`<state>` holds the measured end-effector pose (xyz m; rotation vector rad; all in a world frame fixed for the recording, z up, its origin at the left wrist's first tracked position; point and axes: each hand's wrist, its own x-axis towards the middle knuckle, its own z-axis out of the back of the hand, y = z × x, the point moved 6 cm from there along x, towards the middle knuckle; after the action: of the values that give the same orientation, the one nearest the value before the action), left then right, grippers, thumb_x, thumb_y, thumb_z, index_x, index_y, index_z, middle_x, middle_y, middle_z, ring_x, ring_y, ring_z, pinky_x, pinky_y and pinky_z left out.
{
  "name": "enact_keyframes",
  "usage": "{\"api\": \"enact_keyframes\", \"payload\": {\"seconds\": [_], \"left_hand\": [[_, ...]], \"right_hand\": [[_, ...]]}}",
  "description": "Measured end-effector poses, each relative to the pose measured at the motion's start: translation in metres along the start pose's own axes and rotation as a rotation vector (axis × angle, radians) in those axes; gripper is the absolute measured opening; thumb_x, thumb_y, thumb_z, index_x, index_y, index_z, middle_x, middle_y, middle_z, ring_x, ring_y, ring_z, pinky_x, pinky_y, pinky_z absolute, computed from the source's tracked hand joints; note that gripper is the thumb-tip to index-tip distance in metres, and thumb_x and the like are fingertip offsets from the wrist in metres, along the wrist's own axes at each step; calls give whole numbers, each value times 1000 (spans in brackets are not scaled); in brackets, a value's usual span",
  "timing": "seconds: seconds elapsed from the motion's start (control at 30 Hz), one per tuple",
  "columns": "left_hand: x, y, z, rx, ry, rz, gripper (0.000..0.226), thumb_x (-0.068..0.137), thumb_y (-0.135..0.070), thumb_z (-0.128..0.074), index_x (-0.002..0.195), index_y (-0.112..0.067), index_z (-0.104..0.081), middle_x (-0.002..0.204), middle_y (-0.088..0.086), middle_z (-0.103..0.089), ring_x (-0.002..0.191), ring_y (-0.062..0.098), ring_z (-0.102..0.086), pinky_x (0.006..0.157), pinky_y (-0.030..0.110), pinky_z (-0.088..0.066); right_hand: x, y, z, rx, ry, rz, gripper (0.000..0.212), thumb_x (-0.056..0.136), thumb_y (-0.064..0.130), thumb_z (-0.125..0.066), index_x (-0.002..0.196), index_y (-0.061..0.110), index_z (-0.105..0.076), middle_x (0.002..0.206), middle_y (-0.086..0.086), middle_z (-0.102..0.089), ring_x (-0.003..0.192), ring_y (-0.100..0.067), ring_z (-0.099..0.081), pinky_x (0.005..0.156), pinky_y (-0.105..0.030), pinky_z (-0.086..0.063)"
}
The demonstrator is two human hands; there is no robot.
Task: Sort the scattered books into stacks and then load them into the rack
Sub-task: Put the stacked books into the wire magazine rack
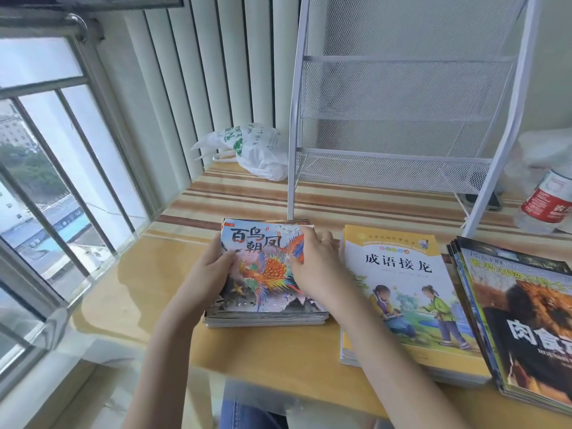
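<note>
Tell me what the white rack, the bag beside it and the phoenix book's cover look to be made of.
Rack: looks like metal tube and fine wire mesh, painted matte white; you can see through the mesh.
Bag: thin plastic film, white with green print, crinkled and translucent.
Phoenix book: likely coated paper; the colourful printed cover shows a slight sheen.

I am wearing a thin gold ring (325, 241) on my right hand (315, 267), no sleeves reaching my forearms, and blue jeans (244, 413) showing below the ring.
</note>
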<state>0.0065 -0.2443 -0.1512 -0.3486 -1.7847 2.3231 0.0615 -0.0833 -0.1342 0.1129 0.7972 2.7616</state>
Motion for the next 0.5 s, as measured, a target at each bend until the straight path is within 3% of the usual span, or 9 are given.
{"api": "enact_keyframes", "payload": {"seconds": [0.1,0.13,0.17,0.2,0.23,0.27,0.33,0.4,0.5], "left_hand": [[0,-1,1,61,-29,11,33,100,-11,-36,128,-28,-37,49,-3,-59,40,10,-44,41,17,-37],[0,-4,1,107,-33,-1,47,100,-16,-38,141,-33,-22,67,2,-69,56,14,-58,53,21,-46],[1,-8,3,217,-55,-40,60,100,-21,-39,149,-29,-6,104,10,-71,92,19,-65,77,29,-51],[6,-15,4,380,-93,-101,66,101,-25,-39,151,-23,3,142,11,-48,130,20,-45,104,35,-38],[10,-27,2,540,-135,-167,68,101,-29,-38,152,-17,5,158,6,-19,146,18,-14,116,38,-17],[18,-38,-4,677,-146,-243,67,101,-32,-36,152,-15,4,160,1,-4,147,16,3,118,38,-3],[39,-54,-27,884,-92,-363,59,102,-35,-30,153,-15,-7,160,-1,-7,147,16,4,117,40,3],[61,-52,-48,1003,-16,-388,50,103,-35,-26,148,-13,-28,155,4,-27,146,20,-17,118,42,-7],[78,-32,-62,1200,11,-365,46,100,-38,-20,120,-12,-53,129,9,-55,123,28,-47,106,38,-25]], "right_hand": [[-1,-1,-5,16,24,-27,66,99,31,-42,150,15,-5,154,-16,-5,140,-34,-18,106,-40,-31],[-1,-2,-6,14,29,-29,67,99,34,-40,151,15,-2,156,-15,4,143,-33,-10,111,-42,-24],[-2,-2,-7,1,35,-23,67,100,36,-38,151,15,1,157,-14,11,145,-32,1,115,-43,-15],[-2,-1,-8,-27,42,-9,67,100,37,-35,151,14,1,157,-12,16,145,-29,10,116,-44,-7],[-1,-2,-10,-66,53,7,65,101,38,-33,151,14,0,157,-9,16,144,-26,16,116,-45,-1],[0,-2,-13,-100,68,21,62,101,39,-29,151,14,-1,158,-6,15,144,-24,19,116,-47,1],[1,-3,-19,-133,82,29,59,102,42,-23,151,15,-5,159,-3,8,145,-21,15,116,-50,-3],[2,-4,-21,-136,70,23,59,102,41,-23,151,14,-7,159,-4,4,146,-21,10,118,-47,-8],[2,-4,-20,-138,49,28,59,102,37,-25,151,9,-6,159,-8,3,146,-23,9,118,-38,-4]]}}
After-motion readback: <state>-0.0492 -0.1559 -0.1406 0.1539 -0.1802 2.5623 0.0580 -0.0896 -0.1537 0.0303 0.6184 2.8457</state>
